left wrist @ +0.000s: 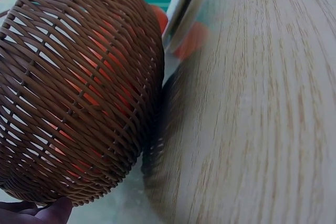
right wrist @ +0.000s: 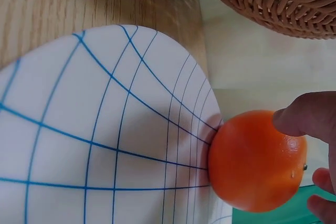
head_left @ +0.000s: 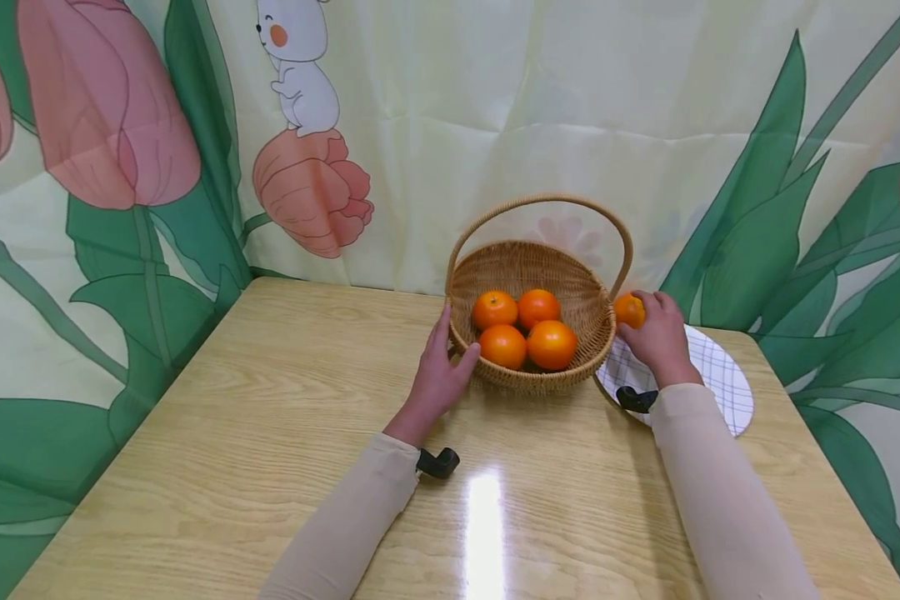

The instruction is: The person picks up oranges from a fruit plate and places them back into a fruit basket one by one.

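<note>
A wicker basket (head_left: 528, 379) with a tall arched handle stands near the back of the table, holding several oranges (head_left: 552, 345). My left hand (head_left: 437, 375) rests against the basket's left side, fingers extended along it and thumb spread toward the front rim. Part of that hand (left wrist: 44, 213) shows at the basket's edge in the left wrist view. Just right of the basket, my right hand (head_left: 658, 335) grips another orange (right wrist: 257, 161) between thumb and fingers. This orange overlaps the far rim of a white plate (right wrist: 142, 129) with blue crossing lines.
The wooden table (head_left: 285, 400) stretches out in front and to the left of the basket. Behind it hangs a curtain (head_left: 435, 125) printed with tulips and a white animal. A black strap piece (head_left: 636, 400) at the right wrist sits over the plate.
</note>
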The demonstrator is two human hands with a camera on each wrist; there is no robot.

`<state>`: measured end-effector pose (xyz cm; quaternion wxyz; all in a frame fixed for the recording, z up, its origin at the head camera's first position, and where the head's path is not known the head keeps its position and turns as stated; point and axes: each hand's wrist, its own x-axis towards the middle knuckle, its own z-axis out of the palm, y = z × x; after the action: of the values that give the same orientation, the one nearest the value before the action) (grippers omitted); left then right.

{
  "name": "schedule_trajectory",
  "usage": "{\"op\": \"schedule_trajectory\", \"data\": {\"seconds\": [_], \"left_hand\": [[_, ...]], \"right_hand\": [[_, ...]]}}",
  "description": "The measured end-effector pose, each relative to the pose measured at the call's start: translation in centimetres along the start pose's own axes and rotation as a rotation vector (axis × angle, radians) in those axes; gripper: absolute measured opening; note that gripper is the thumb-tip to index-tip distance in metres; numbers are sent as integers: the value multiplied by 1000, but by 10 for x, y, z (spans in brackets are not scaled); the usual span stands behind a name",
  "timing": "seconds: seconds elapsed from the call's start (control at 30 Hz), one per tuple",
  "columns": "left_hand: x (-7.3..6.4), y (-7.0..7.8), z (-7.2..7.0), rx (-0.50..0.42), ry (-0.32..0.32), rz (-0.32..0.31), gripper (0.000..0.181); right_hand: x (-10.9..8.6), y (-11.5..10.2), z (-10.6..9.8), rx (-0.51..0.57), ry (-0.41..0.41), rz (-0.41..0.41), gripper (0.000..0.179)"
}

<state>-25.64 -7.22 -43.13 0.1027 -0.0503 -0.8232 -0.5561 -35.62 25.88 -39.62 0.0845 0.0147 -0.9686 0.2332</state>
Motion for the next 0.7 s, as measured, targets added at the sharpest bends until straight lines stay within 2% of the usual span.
{"op": "schedule_trajectory", "data": {"seconds": [0.47,0.7], "left_hand": [[-1,-1,2,11,-2,4,76],[1,-3,2,17,2,21,77]], "right_hand": [[12,11,11,-17,-35,14,68],[17,13,17,25,-41,11,68]]}}
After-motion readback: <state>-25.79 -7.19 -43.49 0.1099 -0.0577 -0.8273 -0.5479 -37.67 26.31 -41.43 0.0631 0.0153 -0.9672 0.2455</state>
